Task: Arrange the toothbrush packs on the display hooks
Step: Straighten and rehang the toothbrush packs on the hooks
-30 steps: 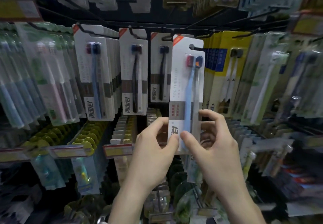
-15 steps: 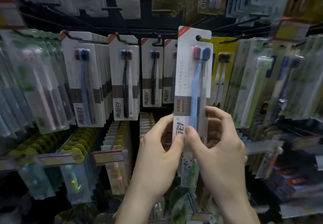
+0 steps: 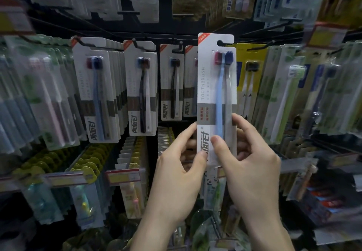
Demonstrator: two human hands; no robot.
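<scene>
Toothbrush pack held upright, its lower end pinched between both hands. Left hand grips the left edge, thumb on the front. Right hand grips the right edge. Hanging packs lie beyond the fingers.

Dim shop light; the held toothbrush pack is brightest and sharp. Edges blur and bow outward, perhaps from motion. Lower shelves sink into shadow.

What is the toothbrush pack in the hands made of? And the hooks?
Toothbrush pack: looks like matte white printed card with a glossy clear plastic cover over the brushes; it catches light. Display hook: probably thin black metal wire, though plastic can't be ruled out.
</scene>
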